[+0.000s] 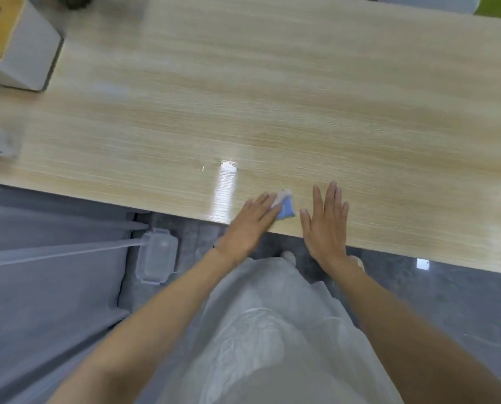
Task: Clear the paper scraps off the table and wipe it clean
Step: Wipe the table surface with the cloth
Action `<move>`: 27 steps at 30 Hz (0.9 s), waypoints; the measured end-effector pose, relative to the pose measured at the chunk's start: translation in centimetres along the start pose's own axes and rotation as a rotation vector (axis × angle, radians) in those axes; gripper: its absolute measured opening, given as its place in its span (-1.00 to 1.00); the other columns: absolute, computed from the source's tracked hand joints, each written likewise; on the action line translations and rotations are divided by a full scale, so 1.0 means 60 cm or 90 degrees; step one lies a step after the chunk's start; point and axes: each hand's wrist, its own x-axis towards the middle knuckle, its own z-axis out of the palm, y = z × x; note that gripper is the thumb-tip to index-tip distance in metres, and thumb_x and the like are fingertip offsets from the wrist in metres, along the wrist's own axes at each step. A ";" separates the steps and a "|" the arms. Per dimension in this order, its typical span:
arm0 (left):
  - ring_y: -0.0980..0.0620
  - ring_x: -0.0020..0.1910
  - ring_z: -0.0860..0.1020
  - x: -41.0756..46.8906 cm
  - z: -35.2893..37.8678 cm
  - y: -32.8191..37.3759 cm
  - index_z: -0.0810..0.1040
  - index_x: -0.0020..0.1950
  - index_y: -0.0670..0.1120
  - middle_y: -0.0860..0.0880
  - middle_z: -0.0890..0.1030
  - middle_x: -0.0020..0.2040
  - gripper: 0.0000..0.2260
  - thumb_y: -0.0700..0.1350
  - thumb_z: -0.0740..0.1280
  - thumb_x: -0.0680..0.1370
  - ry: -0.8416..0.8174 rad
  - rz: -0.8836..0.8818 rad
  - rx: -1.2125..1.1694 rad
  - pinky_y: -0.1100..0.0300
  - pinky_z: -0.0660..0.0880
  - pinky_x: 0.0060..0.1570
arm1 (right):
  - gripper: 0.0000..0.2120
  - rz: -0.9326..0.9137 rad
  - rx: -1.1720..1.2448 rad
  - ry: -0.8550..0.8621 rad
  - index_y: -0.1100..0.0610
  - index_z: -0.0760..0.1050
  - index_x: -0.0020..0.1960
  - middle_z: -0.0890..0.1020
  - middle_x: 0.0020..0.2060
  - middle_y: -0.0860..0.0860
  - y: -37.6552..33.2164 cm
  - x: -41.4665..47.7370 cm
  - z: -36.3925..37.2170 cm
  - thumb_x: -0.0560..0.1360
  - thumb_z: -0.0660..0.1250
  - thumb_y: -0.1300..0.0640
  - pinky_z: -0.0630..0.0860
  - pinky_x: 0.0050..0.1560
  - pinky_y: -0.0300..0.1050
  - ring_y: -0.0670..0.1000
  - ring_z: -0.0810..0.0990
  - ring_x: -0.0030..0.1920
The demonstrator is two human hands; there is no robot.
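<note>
Two hands are lying flat near the near edge of the wooden tabletop [301, 97]. The left hand [249, 225] is pressing its straight fingers onto a small blue-and-white paper scrap [286, 209], covering the scrap's left part. The right hand [326, 225] is resting palm down just right of the scrap, fingers straight and slightly spread. A grey box [25, 53] with a yellow top is sitting at the far left.
</note>
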 end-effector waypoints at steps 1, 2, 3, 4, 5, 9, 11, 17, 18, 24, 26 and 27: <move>-0.19 0.44 0.27 -0.002 -0.005 -0.025 0.35 0.43 -0.19 -0.21 0.33 0.45 -0.51 -0.34 0.02 0.50 -0.052 0.139 0.046 -0.19 0.22 0.39 | -0.44 0.007 0.000 0.005 0.11 -0.10 0.56 -0.17 0.53 0.16 -0.008 0.003 -0.001 0.64 -0.07 -0.07 -0.23 0.49 0.10 0.12 -0.22 0.54; -0.24 0.42 0.30 0.008 -0.024 -0.068 0.35 0.43 -0.20 -0.24 0.35 0.43 -0.52 -0.36 0.07 0.50 -0.078 0.238 0.082 -0.19 0.26 0.35 | -0.44 0.014 0.001 0.005 0.11 -0.10 0.56 -0.17 0.53 0.16 -0.016 0.007 -0.001 0.64 -0.07 -0.07 -0.23 0.49 0.09 0.12 -0.22 0.54; -0.26 0.42 0.30 0.023 -0.046 -0.115 0.31 0.45 -0.18 -0.25 0.34 0.43 -0.55 -0.34 0.13 0.55 -0.072 0.284 0.119 -0.19 0.27 0.35 | -0.44 0.021 0.003 0.003 0.10 -0.11 0.56 -0.18 0.53 0.16 -0.025 0.011 -0.001 0.64 -0.06 -0.06 -0.24 0.49 0.09 0.12 -0.22 0.53; -0.28 0.41 0.30 0.041 -0.067 -0.154 0.29 0.45 -0.18 -0.27 0.34 0.43 -0.60 -0.26 0.13 0.60 -0.051 0.287 0.164 -0.21 0.30 0.33 | -0.44 0.031 0.008 0.000 0.10 -0.12 0.56 -0.20 0.53 0.16 -0.033 0.014 0.000 0.64 -0.07 -0.06 -0.26 0.49 0.10 0.12 -0.24 0.53; -0.31 0.40 0.31 0.059 -0.092 -0.186 0.30 0.45 -0.20 -0.29 0.35 0.41 -0.63 -0.16 0.08 0.64 -0.025 0.223 0.158 -0.24 0.32 0.31 | -0.44 0.042 0.016 -0.002 0.09 -0.14 0.56 -0.22 0.53 0.16 -0.042 0.016 0.002 0.64 -0.07 -0.06 -0.27 0.48 0.09 0.11 -0.26 0.53; -0.23 0.49 0.15 0.101 -0.125 -0.208 0.28 0.47 -0.21 -0.24 0.22 0.50 -0.59 -0.24 0.11 0.60 0.134 -0.167 0.047 -0.24 0.12 0.42 | -0.44 0.132 0.080 0.021 0.07 -0.15 0.56 -0.24 0.53 0.14 -0.089 0.017 0.013 0.64 -0.06 -0.06 -0.26 0.49 0.11 0.11 -0.28 0.53; -0.26 0.48 0.17 0.085 -0.086 -0.169 0.27 0.46 -0.23 -0.27 0.22 0.49 -0.50 -0.41 0.18 0.52 0.116 -0.094 0.066 -0.27 0.12 0.40 | -0.44 0.166 0.101 0.030 0.07 -0.15 0.56 -0.24 0.53 0.14 -0.117 0.022 0.017 0.64 -0.06 -0.06 -0.24 0.50 0.12 0.11 -0.27 0.53; -0.24 0.39 0.35 0.128 -0.121 -0.267 0.32 0.43 -0.17 -0.26 0.35 0.42 -0.46 -0.36 0.37 0.48 -0.061 0.403 0.170 -0.14 0.25 0.34 | -0.47 0.204 0.132 0.060 0.04 -0.15 0.56 -0.22 0.54 0.10 -0.160 0.048 0.021 0.65 -0.05 0.00 -0.26 0.50 0.09 0.08 -0.27 0.53; -0.26 0.40 0.33 0.151 -0.133 -0.286 0.33 0.43 -0.18 -0.28 0.33 0.43 -0.46 -0.39 0.35 0.47 -0.041 0.325 0.152 -0.16 0.22 0.35 | -0.46 0.217 0.132 0.057 0.03 -0.16 0.56 -0.22 0.54 0.09 -0.162 0.049 0.024 0.65 -0.05 -0.01 -0.27 0.49 0.09 0.08 -0.27 0.53; -0.25 0.48 0.17 0.145 -0.114 -0.207 0.24 0.48 -0.23 -0.26 0.21 0.49 -0.50 -0.43 0.15 0.54 -0.009 0.114 0.036 -0.10 0.01 0.45 | -0.43 0.248 0.112 0.030 0.03 -0.24 0.55 -0.27 0.52 0.10 -0.170 0.051 0.036 0.64 -0.05 -0.02 -0.31 0.46 0.10 0.09 -0.30 0.52; -0.25 0.44 0.27 0.103 -0.105 -0.206 0.27 0.45 -0.22 -0.25 0.29 0.46 -0.55 -0.37 0.07 0.55 -0.107 0.374 0.071 -0.11 0.12 0.40 | -0.43 0.252 0.113 0.021 0.02 -0.24 0.55 -0.28 0.52 0.09 -0.170 0.053 0.033 0.65 -0.05 -0.02 -0.31 0.46 0.10 0.09 -0.31 0.52; -0.25 0.41 0.31 0.110 -0.112 -0.228 0.29 0.44 -0.21 -0.25 0.32 0.44 -0.57 -0.33 0.04 0.56 -0.151 0.487 0.101 -0.13 0.18 0.38 | -0.43 0.251 0.114 0.016 0.02 -0.24 0.55 -0.29 0.52 0.08 -0.170 0.053 0.032 0.65 -0.06 -0.03 -0.31 0.46 0.10 0.08 -0.32 0.52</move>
